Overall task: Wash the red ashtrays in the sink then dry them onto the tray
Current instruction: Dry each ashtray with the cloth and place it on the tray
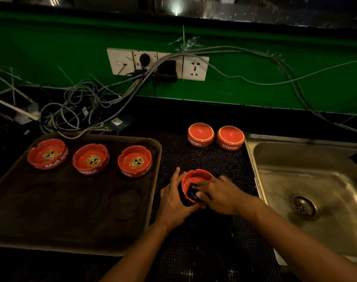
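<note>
While the left hand [174, 197] grips the ashtray [196, 178], the right hand [218, 195] presses a dark cloth [191, 192] inside

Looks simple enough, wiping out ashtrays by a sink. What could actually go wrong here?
The ashtray is tilted in the left hand while the right hand rubs a dark cloth inside; if wet, it might slip and chip. The cable tangle and wall sockets sit near the sink, so splashes could reach them.
</note>
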